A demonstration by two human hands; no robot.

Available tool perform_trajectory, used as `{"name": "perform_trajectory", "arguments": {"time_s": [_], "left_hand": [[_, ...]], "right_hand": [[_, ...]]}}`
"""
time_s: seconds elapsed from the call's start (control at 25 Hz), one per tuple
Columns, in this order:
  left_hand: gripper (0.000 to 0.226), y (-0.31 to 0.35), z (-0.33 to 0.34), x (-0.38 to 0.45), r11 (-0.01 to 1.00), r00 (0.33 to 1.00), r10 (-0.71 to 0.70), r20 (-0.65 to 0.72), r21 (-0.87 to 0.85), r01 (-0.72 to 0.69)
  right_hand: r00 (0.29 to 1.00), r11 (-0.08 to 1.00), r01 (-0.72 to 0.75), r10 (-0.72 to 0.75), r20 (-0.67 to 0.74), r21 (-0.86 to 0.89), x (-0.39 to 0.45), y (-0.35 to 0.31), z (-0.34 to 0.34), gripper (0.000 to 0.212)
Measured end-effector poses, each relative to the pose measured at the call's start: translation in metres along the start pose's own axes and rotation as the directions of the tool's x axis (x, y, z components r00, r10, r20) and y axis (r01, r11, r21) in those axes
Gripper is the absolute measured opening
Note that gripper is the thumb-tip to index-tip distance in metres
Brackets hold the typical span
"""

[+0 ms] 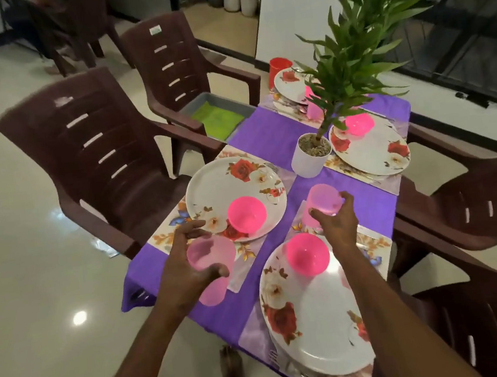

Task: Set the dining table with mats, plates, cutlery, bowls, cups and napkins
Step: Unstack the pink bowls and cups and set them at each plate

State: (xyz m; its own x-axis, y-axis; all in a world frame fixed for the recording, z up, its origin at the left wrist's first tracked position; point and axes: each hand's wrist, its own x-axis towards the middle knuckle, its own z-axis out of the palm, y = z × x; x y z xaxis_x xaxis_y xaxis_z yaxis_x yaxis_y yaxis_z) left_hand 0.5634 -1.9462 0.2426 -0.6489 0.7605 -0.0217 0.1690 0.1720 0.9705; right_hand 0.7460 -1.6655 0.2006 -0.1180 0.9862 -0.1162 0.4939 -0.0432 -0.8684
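Translucent pink cups (210,255) gripped in both hands (round-rimmed), glossy floral plates (222,188)

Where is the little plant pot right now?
The white plant pot stands in the middle of the purple table, between the left flowery plate and the right one.

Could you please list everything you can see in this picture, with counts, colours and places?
Plates: four, white with red flowers, one on each mat.
Bowls: at least three, bright pink, on the plates.
Cups: two pale pink, one in each hand; one red at the far setting.
Mats: four, floral, on the purple tablecloth.
Plant: one, green in a white pot, mid-table.
Chairs: brown, around the table.
Napkins: green, in a grey tray on the far left chair.
Left hand: grip on a cup.
Right hand: grip on a cup.
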Motion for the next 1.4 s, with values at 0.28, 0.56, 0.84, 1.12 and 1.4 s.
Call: {"name": "perform_trajectory", "arguments": {"time_s": [0.28, 0.56, 0.84, 1.12, 1.4], "left_hand": [[0.095, -0.026, 0.006, 0.025, 0.988, 0.996, 0.017, 0.09, 0.15, -0.03], [0.103, -0.043, 0.022, 0.04, 0.969, 0.957, 0.102, 0.271, 0.191, -0.157], [0.106, -0.061, 0.046, 0.062, 0.953, 0.93, 0.098, 0.355, 0.236, -0.191], [0.101, -0.072, 0.051, 0.064, 0.946, 0.923, 0.114, 0.368, 0.245, -0.215], [0.102, -0.071, 0.048, 0.058, 0.94, 0.931, 0.085, 0.356, 0.282, -0.193]], "right_hand": [[0.998, 0.997, -0.064, 0.065, 0.008, -0.035, 0.007, 0.006, 0.026, 0.082], [0.997, 0.992, -0.081, 0.081, -0.002, -0.102, -0.002, 0.006, 0.032, 0.103], [0.981, 0.994, -0.083, 0.068, -0.179, -0.073, -0.032, -0.003, 0.015, 0.105], [0.978, 0.997, -0.053, 0.04, -0.204, -0.06, -0.056, 0.001, 0.019, 0.087], [0.974, 0.979, 0.129, -0.154, -0.167, -0.156, -0.076, -0.027, 0.054, 0.07]]}}
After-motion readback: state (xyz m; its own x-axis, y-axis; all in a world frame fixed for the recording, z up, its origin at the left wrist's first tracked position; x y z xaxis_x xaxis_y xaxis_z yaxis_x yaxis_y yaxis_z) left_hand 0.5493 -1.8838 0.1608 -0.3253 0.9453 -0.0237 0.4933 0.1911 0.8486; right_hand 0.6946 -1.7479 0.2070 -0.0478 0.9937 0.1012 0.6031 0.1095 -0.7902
